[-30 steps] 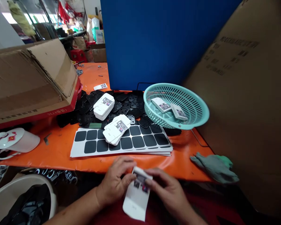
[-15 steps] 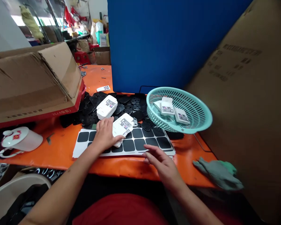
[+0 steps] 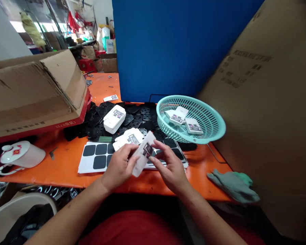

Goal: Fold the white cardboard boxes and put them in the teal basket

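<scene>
Tilted above the front of the table is a white printed card point(image 3: 142, 157), possibly a thin stack of them. My left hand point(image 3: 119, 167) pinches it by the lower left edge. Thumb and fingers of my right hand point(image 3: 172, 170) close on its right edge. Just behind lie several fanned white cards point(image 3: 129, 137). A neat stack of the same cards point(image 3: 114, 119) stands farther back on black plastic parts point(image 3: 97, 117). Beneath my hands are white sheets with rounded black squares point(image 3: 89, 160), partly covered by them.
A turquoise plastic basket point(image 3: 211, 134) at the right holds several card packs point(image 3: 193, 126). Cardboard boxes point(image 3: 35, 92) stand left; a blue panel point(image 3: 178, 47) rises behind. A lidded white mug point(image 3: 22, 154) and grey-green gloves point(image 3: 233, 185) lie near the table edges.
My left hand has lifted a card from the pile on the sheets and brought it rightward. My right hand has closed onto the card's other edge. The remaining cards are now spread out.
</scene>
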Motion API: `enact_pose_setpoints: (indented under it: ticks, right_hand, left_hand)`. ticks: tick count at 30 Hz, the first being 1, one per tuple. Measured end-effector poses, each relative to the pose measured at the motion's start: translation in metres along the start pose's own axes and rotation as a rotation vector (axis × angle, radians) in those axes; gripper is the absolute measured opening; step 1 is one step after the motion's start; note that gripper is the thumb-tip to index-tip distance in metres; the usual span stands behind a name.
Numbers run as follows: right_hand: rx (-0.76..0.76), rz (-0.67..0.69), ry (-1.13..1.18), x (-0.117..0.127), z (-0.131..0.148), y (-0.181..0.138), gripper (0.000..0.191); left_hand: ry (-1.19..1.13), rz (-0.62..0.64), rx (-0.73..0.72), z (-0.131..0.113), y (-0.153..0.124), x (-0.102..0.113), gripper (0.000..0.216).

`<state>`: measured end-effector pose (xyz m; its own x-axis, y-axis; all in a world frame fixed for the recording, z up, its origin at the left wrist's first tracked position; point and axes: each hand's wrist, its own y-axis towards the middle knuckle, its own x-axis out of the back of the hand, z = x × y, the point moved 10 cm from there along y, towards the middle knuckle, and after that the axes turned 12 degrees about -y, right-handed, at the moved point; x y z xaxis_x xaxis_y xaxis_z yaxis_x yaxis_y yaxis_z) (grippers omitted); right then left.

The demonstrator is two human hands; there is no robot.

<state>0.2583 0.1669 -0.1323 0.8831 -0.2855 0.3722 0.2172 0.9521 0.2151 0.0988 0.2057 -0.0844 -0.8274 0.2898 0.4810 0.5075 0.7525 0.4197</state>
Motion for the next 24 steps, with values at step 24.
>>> enact_pose_setpoints:
  ticks: [24]
  right_hand:
    - [-0.697, 0.298, 0.534, -0.039, -0.066, -0.100, 0.041]
  left_hand:
    - [0.494, 0.175, -0.410, -0.046, -0.066, -0.061, 0.033]
